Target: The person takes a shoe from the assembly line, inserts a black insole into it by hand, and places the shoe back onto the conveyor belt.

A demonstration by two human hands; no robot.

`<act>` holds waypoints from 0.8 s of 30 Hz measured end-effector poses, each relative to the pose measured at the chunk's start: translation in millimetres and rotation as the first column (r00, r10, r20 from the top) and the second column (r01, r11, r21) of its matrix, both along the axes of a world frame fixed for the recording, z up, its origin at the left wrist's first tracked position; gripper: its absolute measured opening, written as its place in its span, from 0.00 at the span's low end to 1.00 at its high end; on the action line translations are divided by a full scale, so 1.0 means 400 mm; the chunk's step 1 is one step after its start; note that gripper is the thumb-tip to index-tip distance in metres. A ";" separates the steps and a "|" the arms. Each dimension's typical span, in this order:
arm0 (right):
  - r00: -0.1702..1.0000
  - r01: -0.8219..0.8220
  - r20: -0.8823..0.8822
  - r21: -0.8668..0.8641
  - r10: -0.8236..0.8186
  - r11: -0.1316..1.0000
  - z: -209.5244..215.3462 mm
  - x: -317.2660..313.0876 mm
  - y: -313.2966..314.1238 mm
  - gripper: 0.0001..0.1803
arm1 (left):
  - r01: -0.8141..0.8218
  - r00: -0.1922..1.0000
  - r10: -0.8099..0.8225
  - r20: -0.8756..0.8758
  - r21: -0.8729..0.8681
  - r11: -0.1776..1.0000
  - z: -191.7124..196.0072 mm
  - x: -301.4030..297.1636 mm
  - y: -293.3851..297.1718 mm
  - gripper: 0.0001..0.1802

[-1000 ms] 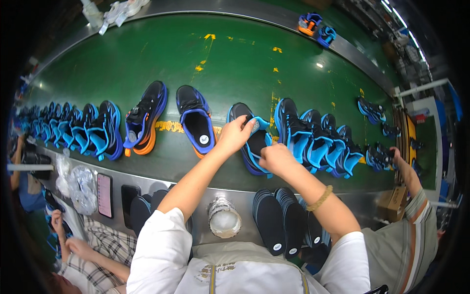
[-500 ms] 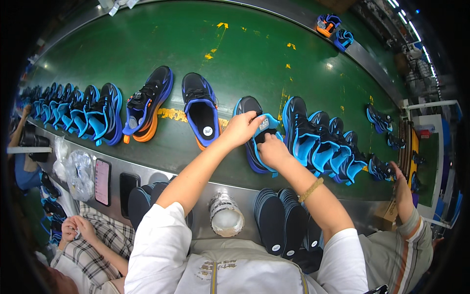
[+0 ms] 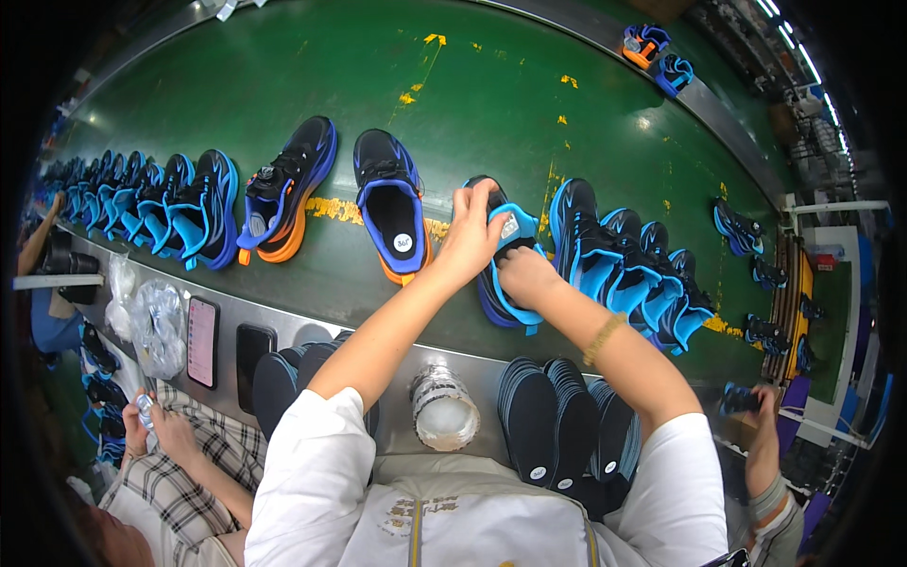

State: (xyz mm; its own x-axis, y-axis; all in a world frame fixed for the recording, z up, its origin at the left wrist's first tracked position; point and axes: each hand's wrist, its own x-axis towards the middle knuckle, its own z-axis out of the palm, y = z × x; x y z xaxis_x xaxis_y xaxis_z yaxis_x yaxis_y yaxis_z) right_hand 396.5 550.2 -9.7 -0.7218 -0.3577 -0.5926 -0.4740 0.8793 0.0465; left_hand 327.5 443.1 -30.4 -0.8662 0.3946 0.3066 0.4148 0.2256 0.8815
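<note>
while the left hand (image 3: 472, 231) pinches the tongue (image 3: 519, 223), the right hand (image 3: 527, 277), grip hidden, is inside the shoe (image 3: 493, 300)

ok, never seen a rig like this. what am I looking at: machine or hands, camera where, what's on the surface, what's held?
No machine: a person works with two bare hands. The picture comes from the left of two wide fisheye cameras worn on their head, looking down, so straight edges bend near the rim.

On the green surface are rows of similar shoes to either side, plus two shoes with orange on their soles. On the nearer metal edge lie stacked insoles and two phones.

The left hand holds the front of a black-and-blue shoe. The right hand reaches into its opening; its fingertips are hidden.
</note>
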 end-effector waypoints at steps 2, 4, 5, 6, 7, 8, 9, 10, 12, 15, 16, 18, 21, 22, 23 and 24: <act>0.990 0.112 0.103 -0.125 -0.099 0.986 0.052 0.027 -0.003 0.15 | 0.106 0.993 -0.108 -0.038 -0.065 0.992 -0.009 -0.004 0.000 0.15; 0.970 0.176 0.196 -0.142 -0.147 0.974 0.061 0.059 0.004 0.19 | 0.205 0.978 -0.201 0.047 -0.126 0.970 -0.012 -0.002 0.006 0.15; 0.926 0.320 0.269 -0.183 -0.266 0.930 0.057 0.075 0.003 0.20 | 0.255 0.967 -0.250 0.048 -0.147 0.956 -0.010 -0.002 0.010 0.15; 0.862 0.458 0.345 -0.213 -0.372 0.863 0.054 0.091 0.002 0.22 | 0.303 0.953 -0.299 0.049 -0.167 0.938 -0.007 -0.001 0.013 0.16; 0.858 0.465 0.347 -0.213 -0.378 0.859 0.053 0.101 -0.001 0.22 | 0.332 0.943 -0.320 0.092 -0.188 0.924 0.012 0.003 0.013 0.19; 0.875 0.475 0.246 -0.275 -0.417 0.836 0.053 0.108 -0.009 0.21 | 0.339 0.940 -0.327 0.093 -0.189 0.922 0.011 0.010 0.019 0.19; 0.878 0.477 0.144 -0.337 -0.457 0.812 0.054 0.116 -0.018 0.21 | 0.305 0.949 -0.315 0.008 -0.270 0.913 0.012 0.016 0.025 0.16; 0.866 0.470 0.038 -0.400 -0.498 0.787 0.055 0.130 -0.028 0.21 | 0.262 0.948 -0.307 -0.083 -0.347 0.901 0.015 0.021 0.026 0.14; 0.682 0.197 -0.393 -0.714 -0.617 0.672 0.005 0.209 -0.016 0.09 | 0.260 0.940 -0.323 -0.106 -0.389 0.884 0.021 0.020 0.025 0.14; 0.572 0.286 -0.403 -0.718 -0.715 0.634 0.025 0.317 -0.045 0.09 | 0.307 0.920 -0.370 -0.129 -0.349 0.885 0.039 0.045 0.002 0.13; 0.565 0.327 -0.389 -0.704 -0.728 0.630 0.027 0.347 -0.050 0.10 | 0.321 0.914 -0.385 -0.131 -0.346 0.881 0.052 0.066 -0.005 0.13; 0.602 0.400 -0.315 -0.677 -0.734 0.618 0.042 0.378 -0.064 0.14 | 0.343 0.877 -0.457 -0.151 -0.470 0.813 0.073 0.100 -0.026 0.12; 0.613 0.418 -0.310 -0.653 -0.726 0.632 0.056 0.379 -0.083 0.16 | 0.029 0.716 -0.482 -0.505 -0.668 0.744 0.085 0.086 -0.045 0.10; 0.578 0.418 -0.253 -0.725 -0.776 0.548 0.050 0.362 -0.091 0.17 | -0.077 0.672 -0.482 -0.561 -0.701 0.709 0.083 0.067 -0.045 0.10; 0.544 0.407 -0.194 -0.790 -0.817 0.459 0.050 0.344 -0.101 0.19 | -0.136 0.682 -0.557 -0.474 -0.830 0.540 0.097 0.049 -0.044 0.10; 0.532 0.400 -0.202 -0.795 -0.822 0.455 0.047 0.327 -0.109 0.19 | -0.285 0.585 -0.529 -0.615 -0.766 0.576 0.075 0.024 -0.039 0.11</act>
State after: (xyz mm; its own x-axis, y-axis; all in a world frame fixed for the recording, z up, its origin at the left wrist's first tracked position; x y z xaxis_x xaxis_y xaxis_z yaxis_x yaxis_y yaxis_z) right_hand 527.4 506.7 9.2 -0.9694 0.2276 0.0922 0.1343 0.8057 -0.5768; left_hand 337.2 427.6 -0.3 -0.3863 0.8765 0.2873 0.8477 0.4601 -0.2640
